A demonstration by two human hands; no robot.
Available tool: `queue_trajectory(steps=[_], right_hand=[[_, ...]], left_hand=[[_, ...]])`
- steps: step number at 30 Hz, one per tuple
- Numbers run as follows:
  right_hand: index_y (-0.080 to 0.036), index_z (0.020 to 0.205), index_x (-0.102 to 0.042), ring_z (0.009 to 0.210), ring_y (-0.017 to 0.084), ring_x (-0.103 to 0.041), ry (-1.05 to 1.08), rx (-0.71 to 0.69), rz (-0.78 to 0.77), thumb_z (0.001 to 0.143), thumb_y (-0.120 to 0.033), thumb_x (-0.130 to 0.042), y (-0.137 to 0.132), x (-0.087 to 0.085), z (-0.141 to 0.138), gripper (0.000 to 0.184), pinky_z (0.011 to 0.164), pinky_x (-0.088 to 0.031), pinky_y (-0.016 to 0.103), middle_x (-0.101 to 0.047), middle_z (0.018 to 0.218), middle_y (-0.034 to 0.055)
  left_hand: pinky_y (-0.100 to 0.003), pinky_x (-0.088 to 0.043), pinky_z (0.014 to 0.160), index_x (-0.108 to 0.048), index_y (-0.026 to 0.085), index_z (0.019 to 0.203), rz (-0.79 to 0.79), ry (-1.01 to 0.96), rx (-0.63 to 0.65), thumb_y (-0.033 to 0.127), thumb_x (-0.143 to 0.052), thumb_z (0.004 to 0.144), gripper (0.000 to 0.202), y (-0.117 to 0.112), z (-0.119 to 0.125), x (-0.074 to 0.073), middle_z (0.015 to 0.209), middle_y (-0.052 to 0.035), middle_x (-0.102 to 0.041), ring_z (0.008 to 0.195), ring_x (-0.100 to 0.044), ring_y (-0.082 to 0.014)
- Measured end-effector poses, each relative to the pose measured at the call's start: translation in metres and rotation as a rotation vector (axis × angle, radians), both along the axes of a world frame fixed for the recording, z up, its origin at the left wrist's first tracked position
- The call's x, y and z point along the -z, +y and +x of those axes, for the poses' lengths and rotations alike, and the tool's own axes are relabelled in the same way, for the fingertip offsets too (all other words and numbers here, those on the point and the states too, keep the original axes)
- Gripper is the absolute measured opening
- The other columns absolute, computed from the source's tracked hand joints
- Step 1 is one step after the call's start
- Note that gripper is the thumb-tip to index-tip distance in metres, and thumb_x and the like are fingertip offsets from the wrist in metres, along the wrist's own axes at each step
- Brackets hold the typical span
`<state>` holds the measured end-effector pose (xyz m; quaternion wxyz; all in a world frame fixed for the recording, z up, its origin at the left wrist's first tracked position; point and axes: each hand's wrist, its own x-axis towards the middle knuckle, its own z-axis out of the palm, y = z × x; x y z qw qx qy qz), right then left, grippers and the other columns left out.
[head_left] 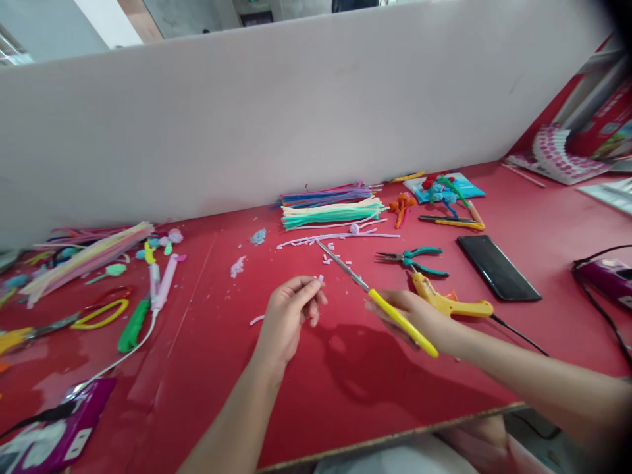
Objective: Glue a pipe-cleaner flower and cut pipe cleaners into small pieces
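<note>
Red surface, viewed from above; yellow-handled scissors lie on a diagonal, blades pointing away and leftward, apparently together; right hand is closed round the handles; left hand is curled, with thumb and forefinger pinched on a short pale stem offcut, which sits just left of the blades, clear of the surface.

A short pale lilac stub of fuzzy pipe cleaner is pinched at the fingertips of the left hand, held above the table, nearer the person than the stack of green and cream pipe cleaners. The yellow-handled scissors with slim steel blades slant in the right hand, blades together. Their tips point up towards that stack.
</note>
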<state>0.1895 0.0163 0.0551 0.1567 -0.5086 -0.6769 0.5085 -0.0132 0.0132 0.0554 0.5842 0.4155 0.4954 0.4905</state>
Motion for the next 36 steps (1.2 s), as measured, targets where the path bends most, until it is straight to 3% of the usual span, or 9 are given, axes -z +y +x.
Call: queue_trajectory(steps=[3, 8, 15, 18, 21, 24, 25, 30, 36], right_hand=[[-0.017, 0.062, -0.040, 0.044, 0.005, -0.030, 0.056, 0.075, 0.012, 0.071, -0.031, -0.050, 0.007, -0.002, -0.007, 0.019, 0.040, -0.023, 0.018, -0.034, 0.051, -0.0071], [-0.018, 0.071, -0.043, 0.038, 0.004, -0.035, 0.296, 0.113, -0.045, 0.070, -0.018, -0.045, 0.009, 0.005, -0.020, 0.002, 0.038, -0.027, 0.017, -0.041, 0.049, -0.0085], [-0.018, 0.068, -0.043, 0.035, 0.003, -0.035, 0.440, 0.093, -0.078, 0.070, -0.020, -0.046, 0.011, 0.011, -0.021, 0.005, 0.036, -0.027, 0.016, -0.042, 0.046, -0.0090], [-0.018, 0.067, -0.042, 0.035, 0.003, -0.035, 0.464, 0.153, -0.063, 0.071, -0.021, -0.046, 0.014, 0.018, -0.017, 0.007, 0.036, -0.027, 0.016, -0.043, 0.048, -0.0082], [-0.019, 0.069, -0.040, 0.033, 0.004, -0.033, 0.487, 0.250, -0.057, 0.074, -0.027, -0.046, 0.018, 0.028, -0.011, 0.011, 0.035, -0.027, 0.017, -0.036, 0.043, -0.0099], [-0.020, 0.069, -0.038, 0.033, 0.004, -0.032, 0.511, 0.335, -0.071, 0.075, -0.031, -0.045, 0.023, 0.037, -0.002, 0.015, 0.035, -0.028, 0.017, -0.032, 0.041, -0.0105], [-0.020, 0.069, -0.037, 0.032, 0.005, -0.032, 0.521, 0.348, -0.081, 0.076, -0.032, -0.045, 0.024, 0.040, 0.000, 0.016, 0.034, -0.028, 0.017, -0.032, 0.041, -0.0105], [-0.020, 0.070, -0.037, 0.032, 0.005, -0.030, 0.557, 0.340, -0.156, 0.075, -0.037, -0.045, 0.027, 0.042, 0.004, 0.019, 0.033, -0.028, 0.018, -0.030, 0.043, -0.0106], [-0.021, 0.066, -0.035, 0.035, 0.005, -0.031, 0.543, 0.348, -0.163, 0.071, -0.036, -0.051, 0.027, 0.037, 0.003, 0.022, 0.034, -0.027, 0.018, -0.030, 0.045, -0.0099]], left_hand=[[-0.016, -0.031, 0.036, -0.054, 0.014, 0.074, -0.067, -0.053, 0.092, 0.029, -0.052, 0.075, 0.015, -0.005, 0.005, 0.007, 0.063, -0.0006, -0.055, 0.041, -0.037, -0.0034], [-0.016, -0.032, 0.035, -0.054, 0.013, 0.072, -0.178, -0.039, 0.307, 0.032, -0.052, 0.074, 0.019, -0.010, 0.022, 0.015, 0.058, -0.0015, -0.055, 0.038, -0.038, -0.0040], [-0.017, -0.030, 0.034, -0.055, 0.011, 0.073, -0.187, 0.011, 0.308, 0.034, -0.053, 0.071, 0.023, -0.005, 0.031, 0.016, 0.055, -0.0012, -0.054, 0.035, -0.038, -0.0041], [-0.018, -0.032, 0.035, -0.056, 0.012, 0.076, -0.147, 0.104, 0.355, 0.038, -0.049, 0.073, 0.027, 0.000, 0.034, 0.019, 0.058, -0.0027, -0.056, 0.037, -0.039, -0.0053], [-0.020, -0.038, 0.042, -0.056, 0.015, 0.085, -0.006, 0.398, 0.365, 0.039, -0.043, 0.076, 0.029, 0.022, 0.020, 0.022, 0.066, -0.0039, -0.059, 0.045, -0.047, -0.0088], [-0.021, -0.041, 0.057, -0.057, 0.020, 0.082, 0.236, 1.076, 0.128, 0.031, -0.040, 0.078, 0.020, 0.065, -0.015, 0.025, 0.073, -0.0012, -0.060, 0.060, -0.054, -0.0112], [-0.023, -0.040, 0.063, -0.057, 0.020, 0.082, 0.250, 1.165, 0.065, 0.028, -0.042, 0.077, 0.018, 0.081, -0.029, 0.027, 0.078, -0.0024, -0.059, 0.069, -0.055, -0.0132], [-0.027, -0.037, 0.069, -0.059, 0.019, 0.081, 0.260, 1.392, -0.008, 0.022, -0.045, 0.074, 0.015, 0.138, -0.069, 0.037, 0.082, -0.0052, -0.055, 0.075, -0.052, -0.0173], [-0.027, -0.035, 0.074, -0.056, 0.019, 0.077, 0.265, 1.504, 0.071, 0.018, -0.043, 0.076, 0.013, 0.154, -0.066, 0.050, 0.086, -0.0052, -0.052, 0.084, -0.050, -0.0174]])
